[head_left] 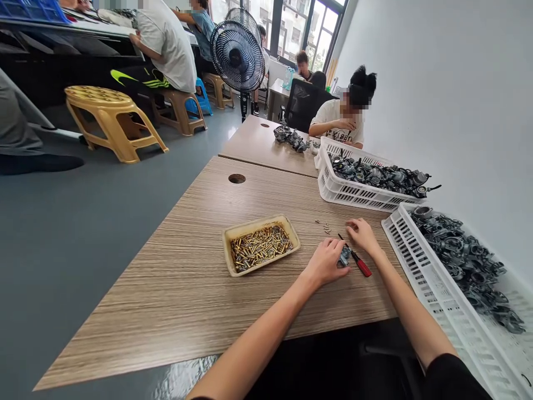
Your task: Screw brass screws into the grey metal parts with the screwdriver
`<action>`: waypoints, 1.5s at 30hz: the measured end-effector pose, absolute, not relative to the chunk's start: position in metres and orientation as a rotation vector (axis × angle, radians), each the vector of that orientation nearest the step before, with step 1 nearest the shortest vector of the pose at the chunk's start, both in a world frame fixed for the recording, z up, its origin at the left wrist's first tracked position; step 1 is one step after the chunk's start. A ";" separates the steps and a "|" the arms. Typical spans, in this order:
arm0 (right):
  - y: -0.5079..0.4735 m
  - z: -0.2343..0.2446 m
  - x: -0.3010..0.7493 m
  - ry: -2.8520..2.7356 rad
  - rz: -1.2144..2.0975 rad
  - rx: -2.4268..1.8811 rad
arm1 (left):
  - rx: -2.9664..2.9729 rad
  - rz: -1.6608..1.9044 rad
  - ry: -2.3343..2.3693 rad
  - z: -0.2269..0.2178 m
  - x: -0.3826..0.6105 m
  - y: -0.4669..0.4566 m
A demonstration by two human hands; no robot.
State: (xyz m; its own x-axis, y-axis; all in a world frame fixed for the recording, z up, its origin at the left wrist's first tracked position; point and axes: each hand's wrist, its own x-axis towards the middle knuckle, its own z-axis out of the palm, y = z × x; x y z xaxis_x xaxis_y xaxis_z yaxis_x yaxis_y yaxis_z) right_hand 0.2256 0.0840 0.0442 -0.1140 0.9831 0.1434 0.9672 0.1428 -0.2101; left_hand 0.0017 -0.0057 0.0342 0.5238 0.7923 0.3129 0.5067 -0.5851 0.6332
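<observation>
- The left hand (327, 260) rests on the wooden surface (179, 289) with its fingers curled around a small grey metal part (345, 256).
- The metal part sits on the surface, right between the two hands.
- The right hand (363, 233) lies flat-ish on the surface, just past the part. Its fingers are bent down and loose. I cannot tell if it is pinching anything.
- A screwdriver with a red handle (357, 259) lies on the surface, just beside the metal part and under the right wrist.
- A few tiny screws (325, 225) lie loose on the surface, near the right hand.
- A tan tray (228, 244) full of little gold-coloured screws sits to the left of the hands.
- A white basket (420, 261) on the right holds a pile of the same grey metal parts.
- A second white basket (345, 191) farther back is also full of grey parts.
- Another person in a white shirt (333, 119) sits at the next table, behind that basket.
- A black fan (237, 55) stands on the floor, and yellow stools (110, 119) stand farther left.
</observation>
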 end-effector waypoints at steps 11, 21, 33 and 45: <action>0.078 0.045 0.270 -2.138 0.037 -2.059 | 2.266 0.841 1.029 0.033 0.001 -0.004; 0.073 0.033 0.255 -2.192 0.040 -1.879 | 2.253 0.844 1.010 0.034 0.001 -0.005; 0.047 0.060 0.237 -2.074 0.118 -1.817 | 2.227 0.862 1.035 0.033 0.003 -0.004; -0.017 0.091 0.187 -2.165 0.449 -1.421 | 2.167 0.907 1.065 0.023 0.008 -0.002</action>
State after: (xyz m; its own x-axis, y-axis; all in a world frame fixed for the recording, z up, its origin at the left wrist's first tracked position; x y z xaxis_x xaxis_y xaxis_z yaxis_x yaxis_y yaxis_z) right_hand 0.1872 -0.0167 0.0906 -0.3239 0.9173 0.2317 0.7495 0.3983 -0.5288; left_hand 0.0085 -0.0023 0.0230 0.4570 0.8280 0.3249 0.4531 -0.5310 0.7161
